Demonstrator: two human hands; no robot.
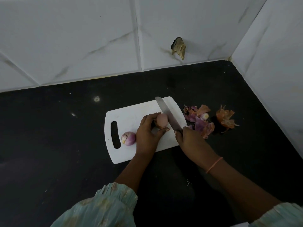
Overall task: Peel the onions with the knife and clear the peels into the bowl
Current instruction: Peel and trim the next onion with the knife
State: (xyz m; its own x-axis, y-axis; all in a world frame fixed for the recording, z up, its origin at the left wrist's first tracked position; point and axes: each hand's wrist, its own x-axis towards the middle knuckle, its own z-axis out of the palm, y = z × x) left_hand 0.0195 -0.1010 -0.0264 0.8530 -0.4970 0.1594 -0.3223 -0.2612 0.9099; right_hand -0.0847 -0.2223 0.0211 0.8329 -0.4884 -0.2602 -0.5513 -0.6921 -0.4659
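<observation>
Head view: left hand (147,133) pinches onion (162,122) mid-board (131,112), right hand (190,140) grips knife (167,113) near peels (200,120).

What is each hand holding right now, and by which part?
The left hand grips an onion round its end, on the cutting board. The right hand holds the knife by its handle, blade against that onion.

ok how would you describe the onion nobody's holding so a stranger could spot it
Start at the white cutting board on the black counter. By its handle slot, at the left end, sits a small purple onion, untouched. The other onion is pinned by the left hand against the knife.
</observation>
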